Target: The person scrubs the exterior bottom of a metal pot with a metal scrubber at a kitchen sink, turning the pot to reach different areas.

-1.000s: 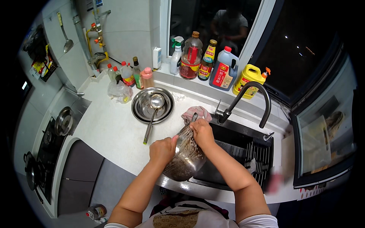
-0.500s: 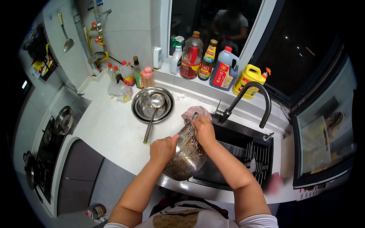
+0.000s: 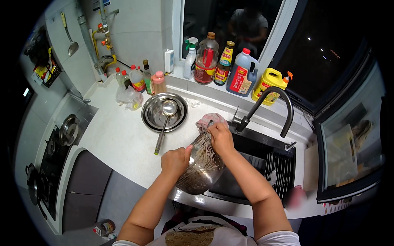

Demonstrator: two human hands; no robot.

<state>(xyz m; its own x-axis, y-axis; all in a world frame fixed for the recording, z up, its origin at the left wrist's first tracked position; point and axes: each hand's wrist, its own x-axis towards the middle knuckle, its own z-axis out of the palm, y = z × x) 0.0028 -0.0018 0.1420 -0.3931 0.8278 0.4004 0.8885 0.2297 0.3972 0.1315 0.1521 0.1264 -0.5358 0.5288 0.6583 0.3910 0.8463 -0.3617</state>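
Note:
A metal pot (image 3: 204,166), shiny and streaked with brown and grey marks, is tilted at the left edge of the black sink (image 3: 242,190). My left hand (image 3: 176,163) is closed on its left edge, thumb uppermost. At the pot's far end, my right hand (image 3: 221,138) has its fingers bent round the edge, beside a small dark part that may be a handle. A crumpled pink cloth (image 3: 217,118) lies just behind that hand. The undersides of both grips are hidden.
Left of the pot, a ladle (image 3: 163,133) rests across nested steel bowls (image 3: 185,105). A black faucet (image 3: 287,106) arches over the sink, which holds a dark rack (image 3: 281,168). Bottles, including a yellow jug (image 3: 266,88), line the windowsill. An open window sash (image 3: 322,164) juts in at right.
My right hand has shifted very slightly to the right along the pot's far end. My left hand and the pot look almost unchanged.

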